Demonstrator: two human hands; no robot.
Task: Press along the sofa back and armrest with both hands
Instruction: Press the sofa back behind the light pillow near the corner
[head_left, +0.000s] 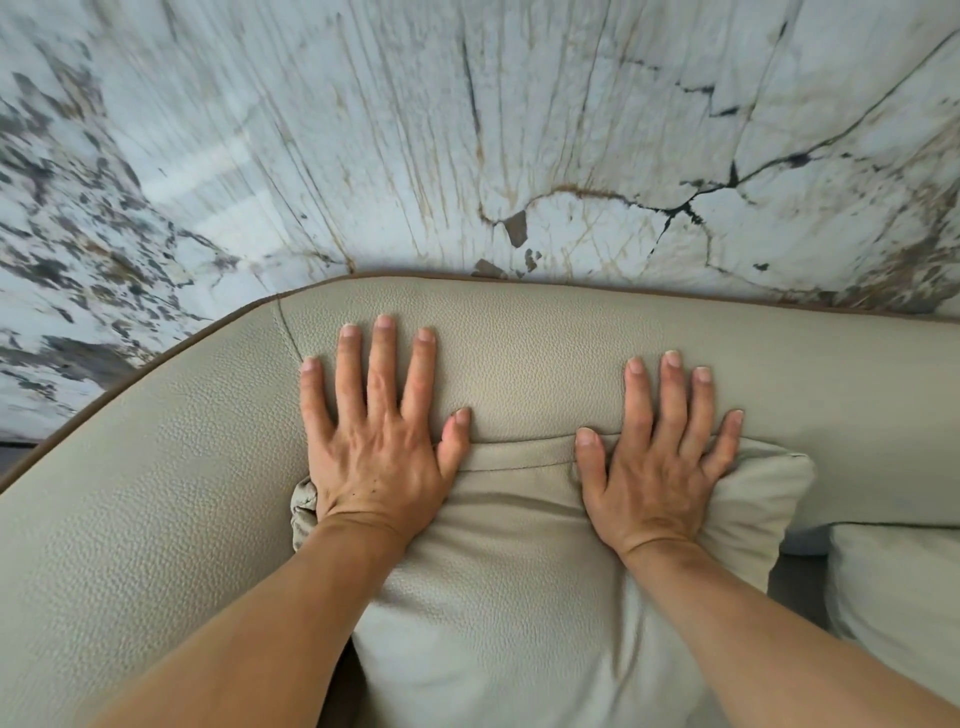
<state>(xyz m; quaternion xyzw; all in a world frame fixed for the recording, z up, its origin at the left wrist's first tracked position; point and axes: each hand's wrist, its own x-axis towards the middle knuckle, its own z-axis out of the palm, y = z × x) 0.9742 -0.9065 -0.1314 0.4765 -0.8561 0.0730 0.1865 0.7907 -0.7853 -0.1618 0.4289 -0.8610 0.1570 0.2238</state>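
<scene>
The beige pebbled-leather sofa back (530, 353) runs across the middle of the head view, edged with brown piping. It curves down at the left into the armrest (135, 493). My left hand (379, 436) lies flat on the sofa back near the seam at the corner, fingers spread, palm down. My right hand (660, 457) lies flat too, fingers on the sofa back and palm on the top edge of a loose beige cushion (519, 597). Neither hand holds anything.
A white marble wall (467, 130) with dark and brown veins stands right behind the sofa. A second pale cushion (898, 587) leans at the right edge. A small crumpled fabric piece (303, 512) shows beside my left wrist.
</scene>
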